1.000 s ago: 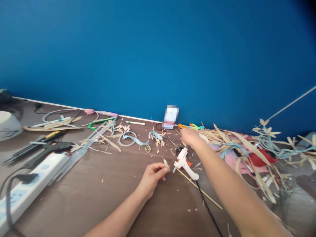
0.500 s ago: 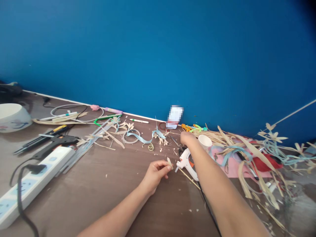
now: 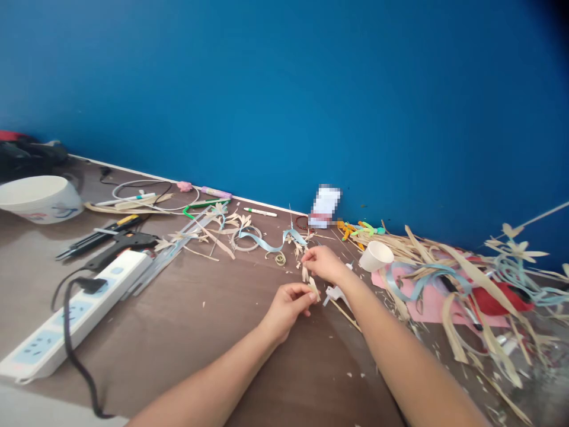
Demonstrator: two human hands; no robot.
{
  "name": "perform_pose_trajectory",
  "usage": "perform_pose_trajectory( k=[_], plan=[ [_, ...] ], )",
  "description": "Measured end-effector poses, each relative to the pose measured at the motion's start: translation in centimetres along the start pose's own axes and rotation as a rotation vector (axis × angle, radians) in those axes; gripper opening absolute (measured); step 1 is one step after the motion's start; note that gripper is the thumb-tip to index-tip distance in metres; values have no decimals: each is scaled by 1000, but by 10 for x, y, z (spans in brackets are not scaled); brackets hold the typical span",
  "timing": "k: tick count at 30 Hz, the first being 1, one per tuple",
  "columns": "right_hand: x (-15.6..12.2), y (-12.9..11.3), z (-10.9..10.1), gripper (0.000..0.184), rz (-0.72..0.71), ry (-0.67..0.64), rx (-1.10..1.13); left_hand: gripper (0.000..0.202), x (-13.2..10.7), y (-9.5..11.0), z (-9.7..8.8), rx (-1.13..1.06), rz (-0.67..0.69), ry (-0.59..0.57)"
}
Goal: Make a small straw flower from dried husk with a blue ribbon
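Observation:
My left hand is closed in a pinch on a small tan leaf piece just above the brown table. My right hand is just beyond it, fingers pinched on another small tan leaf piece, the two pieces almost touching. A white glue gun lies on the table under my right wrist, partly hidden by it. A small paper cup lies on its side to the right of my right hand.
A heap of tan and pale-blue leaf strips covers the right side. A white power strip with a black plug, a black glue gun, a white bowl, pens and cables lie at the left. A blue wall stands behind.
My right hand pulled back from the far clutter toward my left hand, now pinching a small leaf piece. The view shifted slightly left, showing more of the bowl and the paper cup.

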State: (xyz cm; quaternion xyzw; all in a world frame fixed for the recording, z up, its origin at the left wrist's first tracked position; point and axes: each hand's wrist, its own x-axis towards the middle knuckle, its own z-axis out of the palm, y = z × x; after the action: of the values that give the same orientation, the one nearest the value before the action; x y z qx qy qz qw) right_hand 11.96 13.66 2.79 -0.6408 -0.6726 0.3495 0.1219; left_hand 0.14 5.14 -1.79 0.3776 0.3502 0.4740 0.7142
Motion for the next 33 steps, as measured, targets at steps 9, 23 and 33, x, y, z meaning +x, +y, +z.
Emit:
perform_pose_trajectory(
  k=[9,23,33],
  plan=[
    [-24,1,-13,5,75,-2,294,20,2,5,-3,7,50,100],
    [-72,13,10,17,-14,184,686,21,0,1,0,42,8,74],
    [-86,15,39,20,-120,461,780,24,-1,1,2,30,-42,79]
  ],
)
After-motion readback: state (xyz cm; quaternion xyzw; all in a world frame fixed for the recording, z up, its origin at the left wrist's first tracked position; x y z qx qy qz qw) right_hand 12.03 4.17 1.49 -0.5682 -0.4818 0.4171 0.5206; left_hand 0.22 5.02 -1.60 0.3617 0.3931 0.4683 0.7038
